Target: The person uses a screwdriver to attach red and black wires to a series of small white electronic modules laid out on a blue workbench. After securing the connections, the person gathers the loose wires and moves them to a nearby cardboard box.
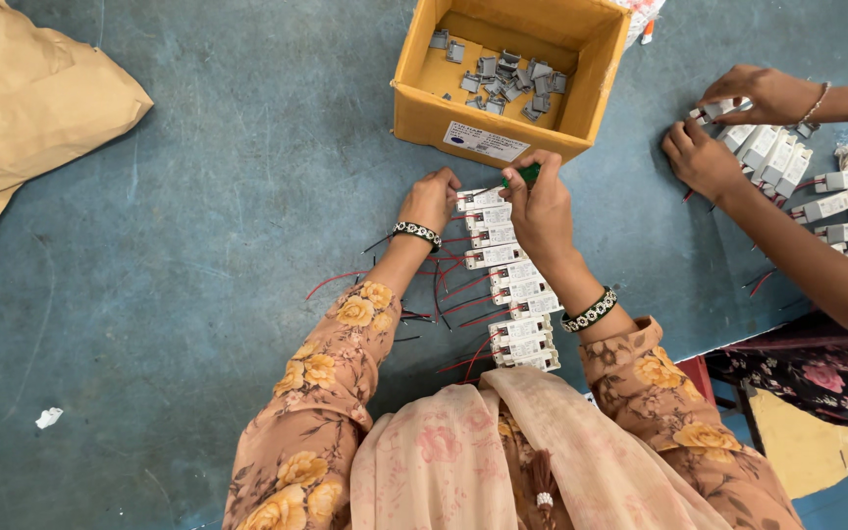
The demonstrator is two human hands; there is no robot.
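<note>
A row of small white rectangular modules (508, 280) with red and black wires lies on the blue-grey floor, running from my lap outward. My left hand (431, 198) rests on the farthest module (479, 199), holding it down. My right hand (540, 204) grips a green-handled screwdriver (524, 176), its tip pointing left onto that same module. Both wrists wear beaded bracelets.
An open cardboard box (508, 126) with several small grey metal clips stands just beyond my hands. Another person's two hands (738, 123) sort similar white modules (782, 157) at the right. A crumpled brown paper bag (26, 108) lies at the far left.
</note>
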